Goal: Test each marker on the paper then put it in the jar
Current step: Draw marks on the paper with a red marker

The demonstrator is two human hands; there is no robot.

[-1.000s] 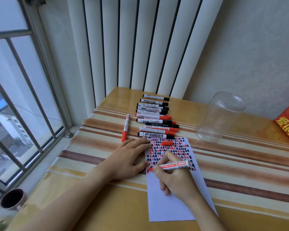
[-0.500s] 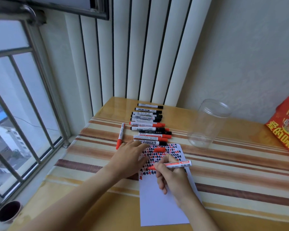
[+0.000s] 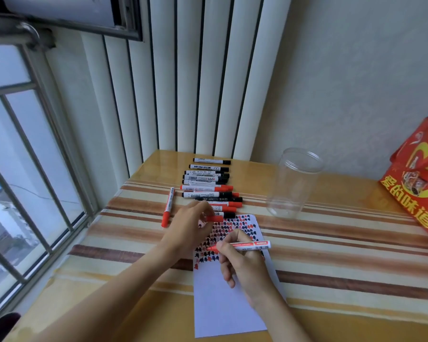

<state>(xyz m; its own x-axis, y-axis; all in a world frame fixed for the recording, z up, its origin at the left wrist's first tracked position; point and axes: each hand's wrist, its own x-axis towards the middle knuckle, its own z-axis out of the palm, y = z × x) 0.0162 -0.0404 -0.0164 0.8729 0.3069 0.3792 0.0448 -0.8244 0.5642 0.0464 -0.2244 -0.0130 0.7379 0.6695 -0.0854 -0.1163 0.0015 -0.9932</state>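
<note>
My right hand grips an uncapped red marker, held nearly level with its tip just over the red and black marks on the white paper. My left hand reaches across the paper's top left corner, and its fingertips pinch the loose red cap lying there. A row of several red and black markers lies beyond the paper. The clear, empty plastic jar stands upright to the right of that row.
A single capped red marker lies left of the row. A red printed bag stands at the table's right edge. A barred window runs along the left, with a dark cup on the sill.
My left hand slid from lying flat on the paper up to the red cap and closed its fingertips on it. My right hand stopped marking and turned the marker more level.
</note>
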